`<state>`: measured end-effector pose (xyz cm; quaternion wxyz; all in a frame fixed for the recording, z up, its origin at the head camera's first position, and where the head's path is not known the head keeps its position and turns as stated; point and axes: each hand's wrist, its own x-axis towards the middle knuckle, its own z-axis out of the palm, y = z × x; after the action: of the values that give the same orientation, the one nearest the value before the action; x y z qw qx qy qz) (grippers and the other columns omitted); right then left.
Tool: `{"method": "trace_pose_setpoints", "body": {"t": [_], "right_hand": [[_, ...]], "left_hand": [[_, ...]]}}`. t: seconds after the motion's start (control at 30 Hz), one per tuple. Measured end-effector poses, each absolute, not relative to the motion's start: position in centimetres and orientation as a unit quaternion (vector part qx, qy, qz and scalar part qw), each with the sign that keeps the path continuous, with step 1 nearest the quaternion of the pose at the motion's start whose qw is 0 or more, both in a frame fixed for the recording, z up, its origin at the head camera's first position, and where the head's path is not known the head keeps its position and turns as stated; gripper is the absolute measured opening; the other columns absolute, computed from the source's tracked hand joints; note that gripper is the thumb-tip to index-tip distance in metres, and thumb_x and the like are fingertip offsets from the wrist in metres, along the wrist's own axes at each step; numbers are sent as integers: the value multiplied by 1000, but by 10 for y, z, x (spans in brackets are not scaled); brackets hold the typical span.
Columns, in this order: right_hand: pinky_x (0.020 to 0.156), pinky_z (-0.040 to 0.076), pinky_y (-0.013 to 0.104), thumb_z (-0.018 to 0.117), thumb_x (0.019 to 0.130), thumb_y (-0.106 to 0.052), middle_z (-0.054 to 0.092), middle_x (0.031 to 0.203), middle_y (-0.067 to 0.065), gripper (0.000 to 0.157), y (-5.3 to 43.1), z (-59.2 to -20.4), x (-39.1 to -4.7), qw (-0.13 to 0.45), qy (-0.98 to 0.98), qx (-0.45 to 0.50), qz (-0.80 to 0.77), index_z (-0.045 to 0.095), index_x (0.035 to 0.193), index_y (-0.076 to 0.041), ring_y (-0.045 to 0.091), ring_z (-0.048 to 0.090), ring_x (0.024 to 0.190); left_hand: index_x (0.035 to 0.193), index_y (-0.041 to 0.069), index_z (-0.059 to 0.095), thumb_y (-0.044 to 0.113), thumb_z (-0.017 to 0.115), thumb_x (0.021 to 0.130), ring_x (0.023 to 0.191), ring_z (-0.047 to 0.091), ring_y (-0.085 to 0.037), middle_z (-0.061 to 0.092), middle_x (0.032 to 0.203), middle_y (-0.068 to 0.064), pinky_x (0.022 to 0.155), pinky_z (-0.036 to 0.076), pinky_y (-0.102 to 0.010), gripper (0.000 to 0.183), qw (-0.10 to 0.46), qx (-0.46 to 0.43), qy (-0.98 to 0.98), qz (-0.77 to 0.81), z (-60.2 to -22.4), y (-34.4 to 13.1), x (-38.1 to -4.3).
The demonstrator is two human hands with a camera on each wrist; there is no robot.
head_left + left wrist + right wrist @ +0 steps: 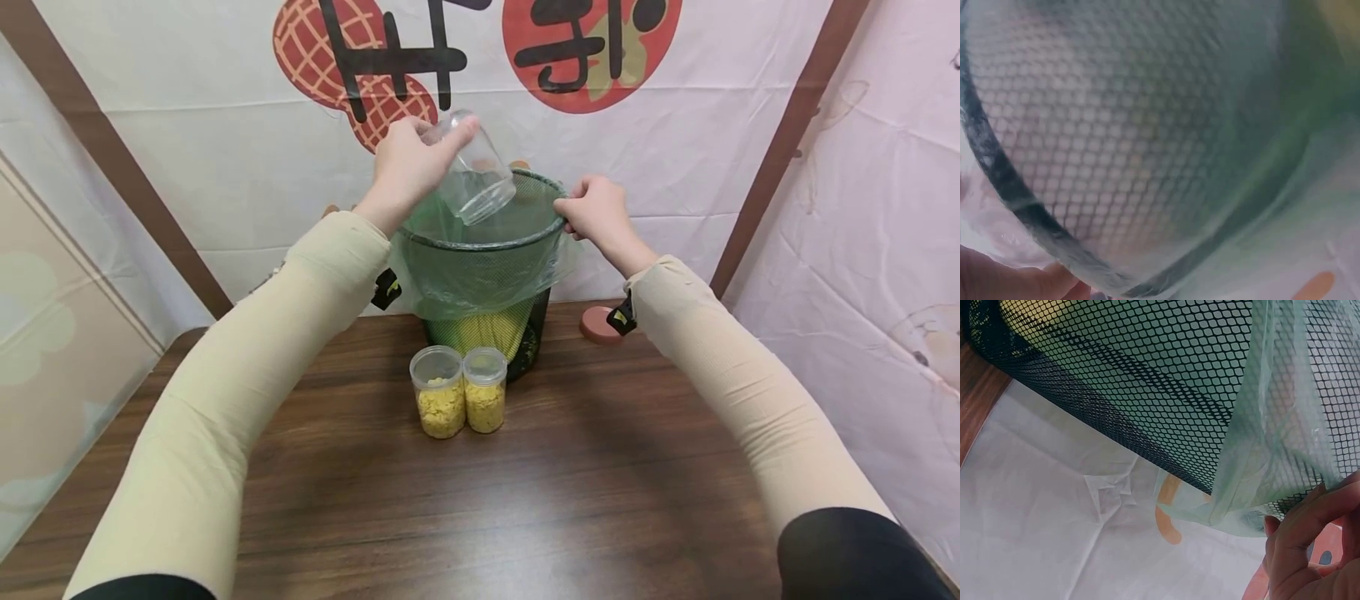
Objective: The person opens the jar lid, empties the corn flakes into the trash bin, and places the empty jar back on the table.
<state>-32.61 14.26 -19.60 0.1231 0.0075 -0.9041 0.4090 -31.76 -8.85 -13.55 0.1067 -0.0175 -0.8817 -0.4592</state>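
Note:
My left hand (412, 162) grips a clear plastic jar (487, 171) by its upper end, tilted over the wire-mesh bin. I can make out nothing inside the jar. A thin green bag (480, 287) lines the bin (1166, 381) and folds down outside its rim (487, 247). My right hand (600, 212) pinches the bag and rim at the right side, curled fingers (1300, 531) showing in the right wrist view. In the left wrist view, mesh and bag fill most of the picture, and part of the left hand (1010, 279) shows low at the corner.
Two lidless clear jars (441, 408) (485, 404) partly filled with yellow crumbs stand before the bin. A pink round lid (598, 325) lies to its right on the brown wooden table (480, 517). Behind hangs a white printed cloth (697, 150).

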Motion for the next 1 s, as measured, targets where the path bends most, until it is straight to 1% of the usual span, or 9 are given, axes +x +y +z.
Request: {"method": "trace_pose_setpoints", "body": {"t": [0.1,0.2,0.27,0.37,0.5,0.63,0.7,0.87,1.0], "right_hand": [[52,49,22,51,87,-15,54,52,-4,9,144,-196,-326,123,-904,5,410,47,81,-10,7,55,48],[52,49,22,51,87,-16,55,53,-4,10,144,-197,-326,122,-906,4,407,47,81,-10,7,55,49],[52,49,23,51,87,-16,54,52,-4,10,144,-198,-326,124,-905,6,406,48,80,-10,8,55,48],[51,49,23,51,86,-15,54,50,-4,9,144,-197,-326,127,-905,8,406,48,80,-9,7,55,47],[52,49,23,51,86,-16,54,51,-4,9,143,-197,-326,126,-906,8,405,48,80,-10,7,55,48],[53,49,22,51,87,-17,54,52,-4,10,142,-197,-326,124,-907,8,403,48,80,-11,7,55,48],[53,49,22,52,87,-17,54,52,-5,10,142,-197,-327,124,-907,10,402,47,80,-11,7,55,48],[52,49,23,51,87,-16,54,52,-4,11,143,-198,-327,125,-905,7,407,47,79,-10,7,54,48],[52,49,23,52,87,-16,54,52,-4,11,144,-198,-327,126,-905,7,406,48,80,-10,7,55,48]], "left_hand": [[129,13,53,76,55,72,98,50,-13,56,122,-3,76,43,-26,85,142,-30,-906,-397,-139,-86,-318],[132,13,51,77,57,70,102,51,-15,56,126,-4,80,45,-27,89,148,-34,-907,-393,-141,-84,-318],[137,13,46,77,59,69,105,50,-14,54,130,-5,84,45,-28,93,154,-42,-909,-385,-142,-82,-318],[139,14,45,74,62,68,110,49,-15,52,133,-4,90,44,-30,94,164,-49,-908,-382,-143,-82,-317],[141,16,42,66,70,68,119,47,-17,51,135,-4,98,40,-31,93,214,-85,-906,-355,-146,-82,-315],[140,16,43,54,78,67,121,43,-22,51,130,-8,99,39,-34,89,277,-133,-902,-304,-147,-81,-313],[140,17,45,52,79,67,122,42,-24,50,130,-9,98,39,-36,89,285,-141,-903,-290,-145,-80,-312],[143,18,43,52,78,69,124,37,-26,48,131,-11,99,39,-39,89,279,-158,-916,-240,-140,-77,-311],[141,16,45,43,81,69,116,36,-28,48,122,-14,96,37,-39,86,312,-202,-906,-201,-143,-76,-313]]}}
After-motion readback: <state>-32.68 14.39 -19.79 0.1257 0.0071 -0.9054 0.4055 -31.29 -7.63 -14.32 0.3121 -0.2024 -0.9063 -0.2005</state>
